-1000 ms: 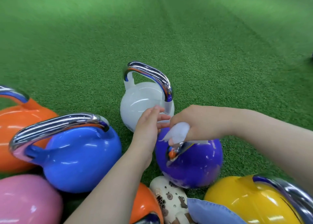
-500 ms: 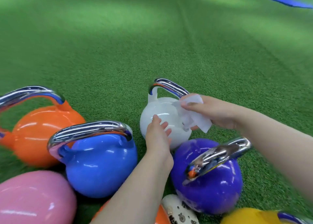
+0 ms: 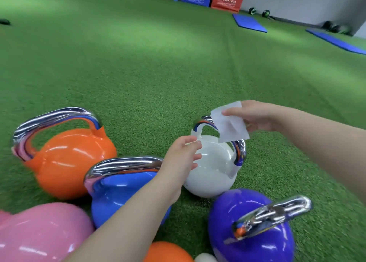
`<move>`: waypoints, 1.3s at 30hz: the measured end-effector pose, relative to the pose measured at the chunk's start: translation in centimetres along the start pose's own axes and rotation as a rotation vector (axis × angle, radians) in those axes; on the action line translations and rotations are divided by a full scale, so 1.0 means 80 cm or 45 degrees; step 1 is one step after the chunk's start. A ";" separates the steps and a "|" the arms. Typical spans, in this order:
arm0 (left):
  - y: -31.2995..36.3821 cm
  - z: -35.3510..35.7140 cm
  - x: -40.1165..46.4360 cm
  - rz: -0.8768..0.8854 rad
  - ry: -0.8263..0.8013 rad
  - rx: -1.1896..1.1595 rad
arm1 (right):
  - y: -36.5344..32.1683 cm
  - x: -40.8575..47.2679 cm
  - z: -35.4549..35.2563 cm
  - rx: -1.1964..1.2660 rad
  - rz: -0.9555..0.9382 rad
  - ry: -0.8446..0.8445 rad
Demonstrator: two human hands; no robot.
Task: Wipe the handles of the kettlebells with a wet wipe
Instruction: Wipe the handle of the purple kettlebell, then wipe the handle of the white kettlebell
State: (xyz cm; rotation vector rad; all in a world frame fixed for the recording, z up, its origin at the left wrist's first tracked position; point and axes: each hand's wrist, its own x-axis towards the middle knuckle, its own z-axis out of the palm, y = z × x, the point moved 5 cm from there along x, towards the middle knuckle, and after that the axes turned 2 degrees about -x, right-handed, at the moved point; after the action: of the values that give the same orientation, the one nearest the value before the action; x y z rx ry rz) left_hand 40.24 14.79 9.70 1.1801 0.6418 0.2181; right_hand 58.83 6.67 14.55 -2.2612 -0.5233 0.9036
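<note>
A white kettlebell (image 3: 214,168) with a chrome handle stands on the green turf at centre. My right hand (image 3: 255,116) pinches a white wet wipe (image 3: 229,123), which hangs spread over the top of that handle. My left hand (image 3: 183,155) rests with relaxed fingers against the white bell's left side. Around it sit an orange kettlebell (image 3: 69,158), a blue kettlebell (image 3: 122,196), a purple kettlebell (image 3: 255,228) and a pink kettlebell (image 3: 39,232), each with a chrome handle.
Another orange bell (image 3: 166,251) peeks in at the bottom edge. Far back stand blue and red plyo boxes (image 3: 226,1), blue mats (image 3: 249,23) and dark gear along the wall. Green turf (image 3: 138,63) stretches ahead.
My right hand lifted the wipe off the purple bell's handle and carried it up over the white bell's handle, where it now hangs unfolded. My left hand moved onto the white bell. The view tilted up.
</note>
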 end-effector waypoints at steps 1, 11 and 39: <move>-0.001 -0.002 0.005 -0.003 -0.017 0.012 | -0.004 0.005 0.000 -0.060 0.018 -0.015; 0.024 -0.018 0.074 0.291 0.099 0.510 | 0.014 0.041 0.028 -0.902 -0.051 0.471; 0.030 0.042 0.147 0.480 -0.493 2.021 | 0.017 0.038 0.058 -1.073 -0.438 -0.029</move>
State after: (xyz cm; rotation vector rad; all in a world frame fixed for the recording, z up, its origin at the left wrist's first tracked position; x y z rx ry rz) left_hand 52.02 18.69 8.48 2.7815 0.1264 -0.2987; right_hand 57.72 9.28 9.59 -2.7341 -1.4682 0.5816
